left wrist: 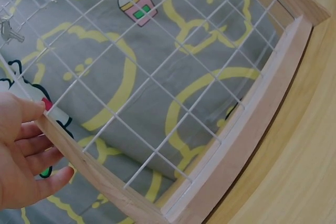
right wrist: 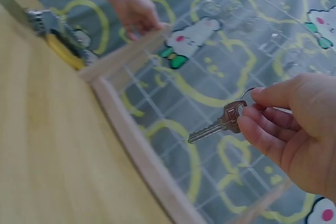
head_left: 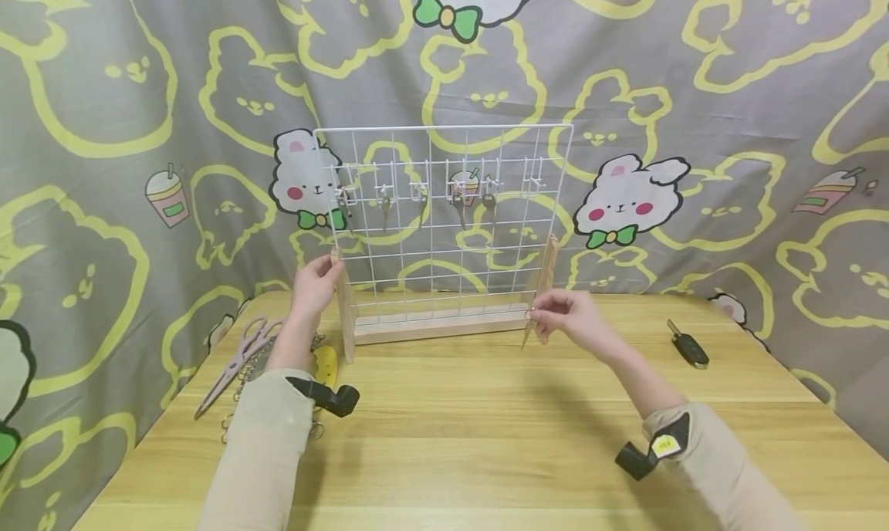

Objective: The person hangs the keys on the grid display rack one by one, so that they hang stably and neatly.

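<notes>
Behind everything hangs a grey curtain [head_left: 729, 76] printed with yellow outlines and white bunnies, and it fills the background of all three views. Below it the wooden tabletop [head_left: 486, 438] carries a white wire grid rack [head_left: 444, 207] standing upright on a wooden base with two wooden side posts. Only the head view shows the rack whole, with five keys [head_left: 424, 199] hanging from small hooks along its upper rows; the right wrist view blurs those hooks and the left wrist view catches only a corner of them.

The left hand [head_left: 314, 284] rests against the rack's left post, and the left wrist view shows its fingers [left wrist: 37, 156] loosely spread and lightly curled along the post's edge, thumb on top. The right hand [head_left: 576, 319] hovers just in front of the rack's right post, above the tabletop. In the head view what it holds is a thin sliver; the right wrist view shows it plainly as a silver key [right wrist: 218, 125] on a ring, its head pinched between thumb and forefinger, blade pointing towards the grid.

Left of the rack lie scissors [head_left: 239, 357], a chain and a yellow object, partly hidden by the left forearm. A black car key [head_left: 687, 346] lies well apart on the right.
</notes>
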`<state>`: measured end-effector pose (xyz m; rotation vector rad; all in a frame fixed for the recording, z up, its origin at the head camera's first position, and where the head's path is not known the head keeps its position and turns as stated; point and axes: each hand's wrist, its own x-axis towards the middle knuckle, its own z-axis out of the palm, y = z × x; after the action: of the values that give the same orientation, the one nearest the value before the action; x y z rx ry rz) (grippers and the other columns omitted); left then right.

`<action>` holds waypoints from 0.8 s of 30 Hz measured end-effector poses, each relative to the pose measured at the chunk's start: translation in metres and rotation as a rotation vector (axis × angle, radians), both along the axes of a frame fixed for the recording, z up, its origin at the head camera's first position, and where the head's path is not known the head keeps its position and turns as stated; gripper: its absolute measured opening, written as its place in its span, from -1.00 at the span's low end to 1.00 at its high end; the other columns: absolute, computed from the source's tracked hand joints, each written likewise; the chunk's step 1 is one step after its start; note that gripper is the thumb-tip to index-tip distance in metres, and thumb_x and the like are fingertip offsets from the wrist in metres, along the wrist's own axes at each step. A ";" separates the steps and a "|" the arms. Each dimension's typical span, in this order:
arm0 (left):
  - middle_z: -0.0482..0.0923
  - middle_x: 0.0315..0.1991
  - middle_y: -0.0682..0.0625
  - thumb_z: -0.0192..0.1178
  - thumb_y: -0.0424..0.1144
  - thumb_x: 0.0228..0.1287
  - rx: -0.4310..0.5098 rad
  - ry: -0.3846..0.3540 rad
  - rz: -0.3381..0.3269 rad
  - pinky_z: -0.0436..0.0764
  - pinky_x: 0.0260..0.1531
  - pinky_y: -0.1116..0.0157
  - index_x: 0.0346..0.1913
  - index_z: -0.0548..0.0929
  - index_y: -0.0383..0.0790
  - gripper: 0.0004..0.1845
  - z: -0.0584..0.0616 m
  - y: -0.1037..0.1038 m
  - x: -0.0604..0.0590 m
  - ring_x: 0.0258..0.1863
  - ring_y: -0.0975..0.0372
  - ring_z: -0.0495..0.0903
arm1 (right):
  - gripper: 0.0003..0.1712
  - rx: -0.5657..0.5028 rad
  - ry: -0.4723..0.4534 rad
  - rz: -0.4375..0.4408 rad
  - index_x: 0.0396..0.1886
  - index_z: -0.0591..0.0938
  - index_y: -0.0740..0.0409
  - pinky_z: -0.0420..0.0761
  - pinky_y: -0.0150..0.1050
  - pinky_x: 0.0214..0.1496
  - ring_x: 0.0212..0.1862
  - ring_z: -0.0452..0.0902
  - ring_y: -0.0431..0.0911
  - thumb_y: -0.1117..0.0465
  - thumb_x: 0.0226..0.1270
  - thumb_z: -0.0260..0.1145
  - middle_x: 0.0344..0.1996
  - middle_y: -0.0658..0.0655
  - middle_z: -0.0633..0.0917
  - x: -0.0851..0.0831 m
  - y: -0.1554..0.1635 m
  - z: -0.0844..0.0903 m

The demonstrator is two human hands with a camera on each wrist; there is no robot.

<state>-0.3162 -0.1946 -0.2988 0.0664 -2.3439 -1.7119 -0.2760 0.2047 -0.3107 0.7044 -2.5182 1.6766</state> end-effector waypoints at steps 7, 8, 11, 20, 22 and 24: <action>0.15 0.35 -0.26 -0.07 -0.17 0.44 0.001 -0.002 0.003 0.23 0.29 0.09 0.38 0.14 -0.36 -0.44 -0.001 0.000 -0.001 0.32 -0.02 0.17 | -0.77 0.026 0.080 -0.107 -0.19 0.54 0.51 0.67 -0.23 -0.29 -0.44 0.57 -0.18 0.37 0.24 0.25 -0.42 0.19 0.65 -0.014 0.012 0.031; 0.16 0.35 -0.25 -0.06 -0.17 0.43 0.001 -0.003 0.005 0.23 0.28 0.09 0.37 0.15 -0.36 -0.45 -0.001 0.000 -0.001 0.32 -0.02 0.18 | -0.76 0.033 0.086 -0.123 -0.19 0.54 0.50 0.67 -0.26 -0.29 -0.44 0.57 -0.20 0.35 0.25 0.25 -0.42 0.19 0.64 -0.016 0.013 0.034; 0.19 0.34 -0.25 -0.05 -0.17 0.43 -0.002 -0.001 0.011 0.25 0.27 0.09 0.36 0.18 -0.35 -0.45 -0.002 0.001 -0.002 0.30 -0.02 0.21 | -0.74 0.037 0.113 -0.156 -0.17 0.54 0.47 0.66 -0.32 -0.30 -0.43 0.57 -0.21 0.31 0.27 0.24 -0.40 0.18 0.65 -0.021 0.017 0.046; 0.19 0.34 -0.26 -0.06 -0.18 0.43 0.003 -0.002 0.016 0.26 0.27 0.12 0.37 0.17 -0.36 -0.45 -0.002 0.001 0.000 0.30 -0.02 0.21 | -0.71 -0.003 0.182 -0.219 -0.13 0.54 0.45 0.64 -0.40 -0.31 -0.42 0.59 -0.21 0.26 0.31 0.22 -0.43 0.00 0.65 -0.036 0.014 0.081; 0.18 0.34 -0.26 -0.06 -0.18 0.43 0.004 -0.001 0.014 0.27 0.27 0.12 0.37 0.16 -0.36 -0.45 -0.001 0.001 0.000 0.30 -0.02 0.20 | -0.73 -0.048 0.192 -0.225 -0.14 0.54 0.44 0.65 -0.36 -0.31 -0.43 0.60 -0.20 0.28 0.30 0.22 -0.46 -0.02 0.65 -0.039 0.011 0.088; 0.16 0.35 -0.27 -0.07 -0.17 0.44 0.005 0.000 0.011 0.27 0.27 0.12 0.37 0.14 -0.37 -0.44 -0.001 0.001 0.000 0.31 -0.02 0.19 | -0.76 -0.096 0.195 -0.230 -0.16 0.54 0.43 0.65 -0.35 -0.31 -0.45 0.59 -0.21 0.30 0.30 0.22 -0.48 -0.03 0.64 -0.043 0.008 0.094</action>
<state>-0.3161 -0.1941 -0.3001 0.0803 -2.3350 -1.7124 -0.3186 0.2131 -0.2167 0.5190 -2.2715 1.5569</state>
